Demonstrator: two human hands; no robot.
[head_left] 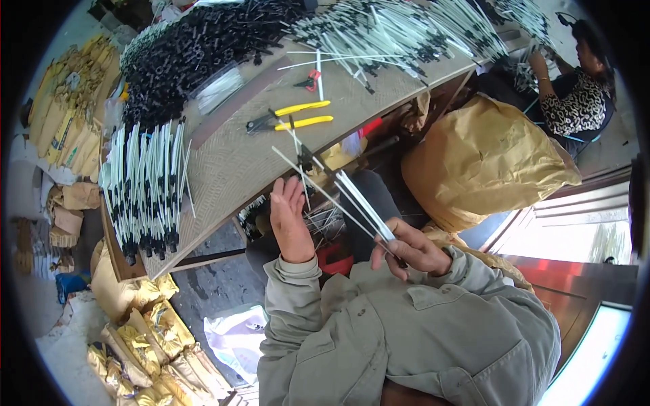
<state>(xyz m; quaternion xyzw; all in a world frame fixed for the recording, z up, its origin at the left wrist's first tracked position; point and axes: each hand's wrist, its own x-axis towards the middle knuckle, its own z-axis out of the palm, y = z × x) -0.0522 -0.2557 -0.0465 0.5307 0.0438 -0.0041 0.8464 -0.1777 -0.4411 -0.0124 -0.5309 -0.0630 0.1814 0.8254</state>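
My right hand (414,249) is closed around one end of a few thin white rods with black fittings (360,204). They slant up and to the left, their far ends over the table's front edge. One thinner rod crosses apart from the rest, reaching toward the table. My left hand (291,220) is raised beside the rods, palm up and fingers spread, with nothing in it. On the table (227,145), beyond both hands, lie yellow-handled pliers (291,116) and a small red-handled tool (311,81).
Black fittings (196,57) are heaped at the back. Piles of white rods (399,34) lie at the far right, with a stack (145,189) at the left. A brown paper sack (484,159) stands right of the table. Another person (575,101) sits at the far right.
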